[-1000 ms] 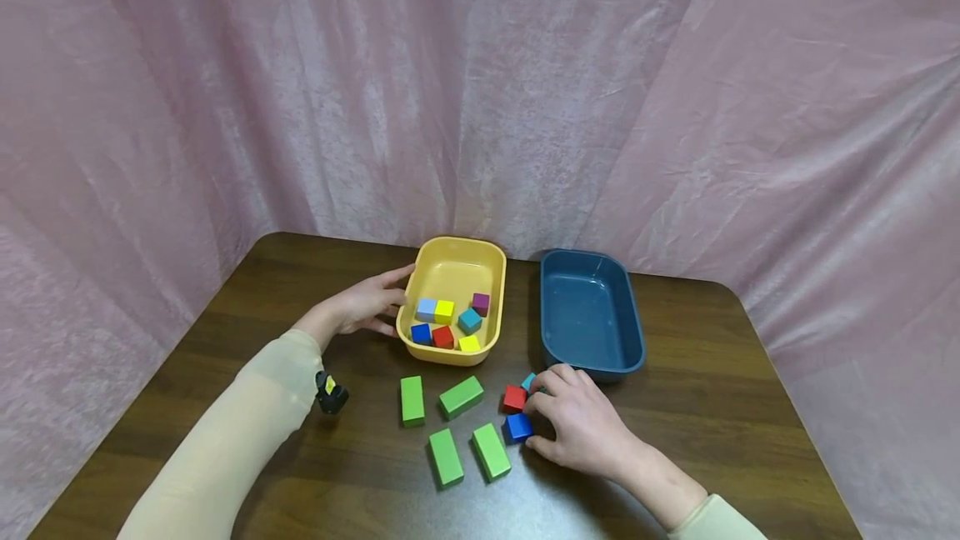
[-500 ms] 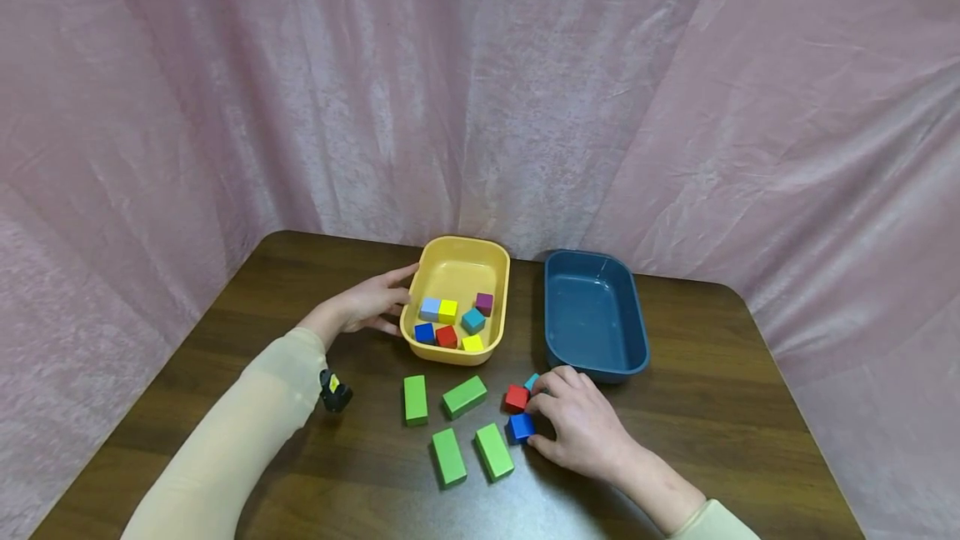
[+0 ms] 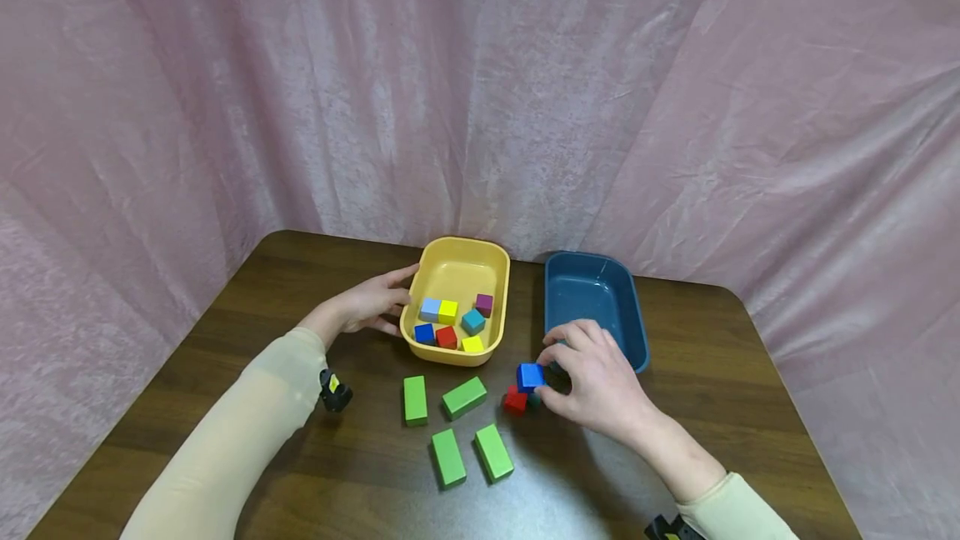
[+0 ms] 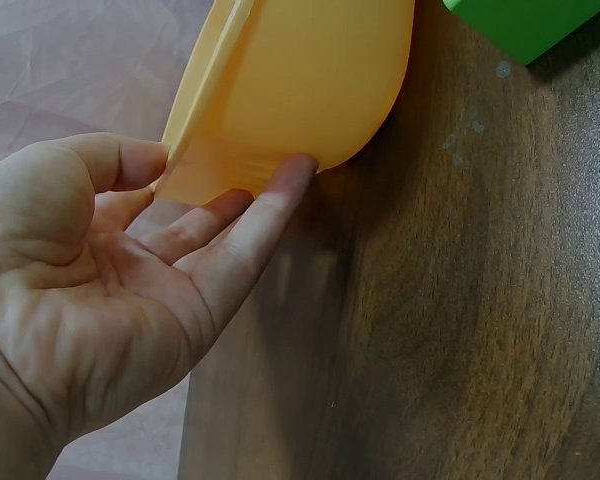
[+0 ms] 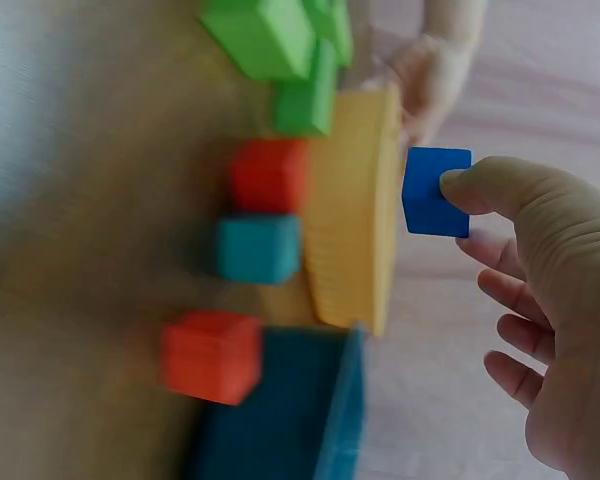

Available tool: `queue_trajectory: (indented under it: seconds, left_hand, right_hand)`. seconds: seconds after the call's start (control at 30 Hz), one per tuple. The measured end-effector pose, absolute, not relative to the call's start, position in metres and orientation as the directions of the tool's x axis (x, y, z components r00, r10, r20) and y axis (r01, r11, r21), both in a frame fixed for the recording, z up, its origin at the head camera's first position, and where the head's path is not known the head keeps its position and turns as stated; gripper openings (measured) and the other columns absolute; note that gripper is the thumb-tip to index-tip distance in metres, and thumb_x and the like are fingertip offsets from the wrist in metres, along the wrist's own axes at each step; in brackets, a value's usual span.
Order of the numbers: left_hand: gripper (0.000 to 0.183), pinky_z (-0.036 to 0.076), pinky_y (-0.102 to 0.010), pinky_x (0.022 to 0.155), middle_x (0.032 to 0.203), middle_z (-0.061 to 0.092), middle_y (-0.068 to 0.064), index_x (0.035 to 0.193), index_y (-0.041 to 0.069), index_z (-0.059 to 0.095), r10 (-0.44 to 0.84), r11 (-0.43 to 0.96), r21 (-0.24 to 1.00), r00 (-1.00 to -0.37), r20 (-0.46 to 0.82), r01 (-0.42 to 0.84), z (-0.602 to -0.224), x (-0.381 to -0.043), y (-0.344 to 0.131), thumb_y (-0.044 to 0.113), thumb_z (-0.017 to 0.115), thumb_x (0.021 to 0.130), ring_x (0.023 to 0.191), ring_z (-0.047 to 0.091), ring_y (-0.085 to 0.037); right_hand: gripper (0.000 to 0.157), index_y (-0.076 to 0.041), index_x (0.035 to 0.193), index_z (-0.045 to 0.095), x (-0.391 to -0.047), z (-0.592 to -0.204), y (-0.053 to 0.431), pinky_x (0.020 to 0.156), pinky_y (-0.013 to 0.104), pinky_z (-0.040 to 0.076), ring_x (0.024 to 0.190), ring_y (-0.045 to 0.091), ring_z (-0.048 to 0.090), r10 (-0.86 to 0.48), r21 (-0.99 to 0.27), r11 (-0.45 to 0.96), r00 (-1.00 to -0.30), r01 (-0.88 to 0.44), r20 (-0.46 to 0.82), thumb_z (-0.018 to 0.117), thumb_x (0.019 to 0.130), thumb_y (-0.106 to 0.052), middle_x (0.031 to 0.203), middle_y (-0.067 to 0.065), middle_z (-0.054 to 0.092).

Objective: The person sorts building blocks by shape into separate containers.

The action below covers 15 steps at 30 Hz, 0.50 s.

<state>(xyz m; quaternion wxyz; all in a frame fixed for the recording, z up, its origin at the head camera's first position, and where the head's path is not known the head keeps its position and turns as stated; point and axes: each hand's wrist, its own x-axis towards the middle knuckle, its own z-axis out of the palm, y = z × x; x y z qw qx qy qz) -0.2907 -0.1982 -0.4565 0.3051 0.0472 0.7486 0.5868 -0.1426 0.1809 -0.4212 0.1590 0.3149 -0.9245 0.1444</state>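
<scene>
Blue cube [image 3: 529, 378]: was just lifted off table [image 3: 337, 473]; pickup done, not set down
Right hand [image 3: 596, 377]: cube was pinched near navy bin [image 3: 588, 298]
Left hand [image 3: 371, 303]: was rested, fingers spread, against yellow bin [image 3: 461, 273]

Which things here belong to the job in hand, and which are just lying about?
Probably in the job:
blue cube, pinched in the right hand
yellow tray, touched by the left hand
seven small cubes inside it
two loose red cubes and a teal cube

Probably just lying about:
four green blocks
dark blue tray, perhaps
</scene>
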Motion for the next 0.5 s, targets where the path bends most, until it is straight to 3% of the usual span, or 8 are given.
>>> queue_trajectory:
  seconds: [0.2,0.5]
  left_hand:
    - [0.073,0.059,-0.048,0.087,0.155,0.040,-0.021,0.166,0.033,0.013,0.420,0.308,0.907,-0.814,-0.402,-0.289,-0.456,-0.291,-0.199,0.018,0.052,0.106,0.128,0.056,-0.039]
    - [0.072,0.058,-0.050,0.088,0.158,0.037,-0.020,0.166,0.033,0.013,0.429,0.302,0.907,-0.808,-0.404,-0.293,-0.456,-0.290,-0.196,0.019,0.052,0.106,0.131,0.054,-0.040]
  right_hand:
    - [0.028,-0.018,0.094,0.077,-0.176,-0.399,0.166,0.098,0.050,0.043,0.118,0.028,0.048,-0.521,-0.138,0.771,-0.741,-0.622,0.425,0.087,0.077,-0.037,0.120,0.004,0.063]
    - [0.032,-0.016,0.096,0.077,-0.232,-0.393,0.121,0.095,0.044,0.042,0.118,0.027,0.045,-0.467,-0.112,0.840,-0.811,-0.532,0.352,0.085,0.080,-0.042,0.123,0.005,0.063]
